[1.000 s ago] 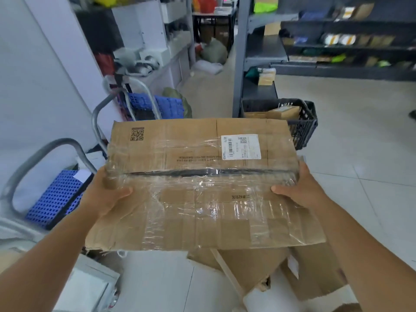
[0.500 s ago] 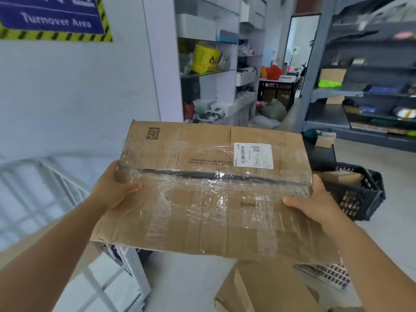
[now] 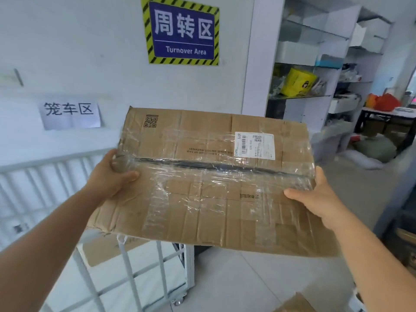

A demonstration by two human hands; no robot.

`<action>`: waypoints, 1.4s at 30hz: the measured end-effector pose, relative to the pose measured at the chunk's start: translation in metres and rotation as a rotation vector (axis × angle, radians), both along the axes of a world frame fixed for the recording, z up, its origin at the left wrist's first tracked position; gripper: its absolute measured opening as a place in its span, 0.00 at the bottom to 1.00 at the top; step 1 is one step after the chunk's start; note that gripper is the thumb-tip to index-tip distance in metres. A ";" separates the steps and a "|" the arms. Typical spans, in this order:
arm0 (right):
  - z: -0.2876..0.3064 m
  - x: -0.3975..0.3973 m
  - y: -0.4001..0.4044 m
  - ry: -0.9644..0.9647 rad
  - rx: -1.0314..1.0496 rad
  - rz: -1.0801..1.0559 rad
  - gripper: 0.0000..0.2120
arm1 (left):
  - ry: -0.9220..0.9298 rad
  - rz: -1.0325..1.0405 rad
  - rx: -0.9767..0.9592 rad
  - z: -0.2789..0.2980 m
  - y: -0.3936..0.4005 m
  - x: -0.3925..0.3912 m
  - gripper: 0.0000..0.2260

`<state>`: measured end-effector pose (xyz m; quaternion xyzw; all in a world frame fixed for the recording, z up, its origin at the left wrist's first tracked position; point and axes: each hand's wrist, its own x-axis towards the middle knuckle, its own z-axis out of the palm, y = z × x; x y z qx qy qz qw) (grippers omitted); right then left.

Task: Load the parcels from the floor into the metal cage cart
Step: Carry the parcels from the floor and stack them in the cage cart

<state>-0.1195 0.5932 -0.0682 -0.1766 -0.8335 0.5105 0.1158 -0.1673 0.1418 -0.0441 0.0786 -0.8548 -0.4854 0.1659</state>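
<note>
Parcel (image 3: 216, 183) mid-frame, above cage cart (image 3: 135, 273) at lower left; left hand (image 3: 110, 176), right hand (image 3: 315, 197) each grip 1 side edge, thumbs on top.

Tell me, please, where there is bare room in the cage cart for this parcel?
Free: the white floor inside the cage cart, right of the brown box lying there. Crowded: the shelves at right.

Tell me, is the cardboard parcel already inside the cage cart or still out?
Still out. Left hand and right hand grip the parcel by its ends in the air, above the cage cart.
</note>
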 end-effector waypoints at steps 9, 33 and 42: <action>0.020 -0.065 -0.148 0.058 0.025 0.272 0.54 | 0.010 0.288 -0.015 0.007 -0.148 0.049 0.39; 0.003 -0.135 -0.572 0.013 0.028 0.598 0.53 | -0.066 0.637 -0.027 -0.013 -0.529 0.115 0.36; -0.044 -0.203 -0.677 -0.072 0.024 0.708 0.53 | -0.148 0.732 -0.036 -0.056 -0.605 0.087 0.37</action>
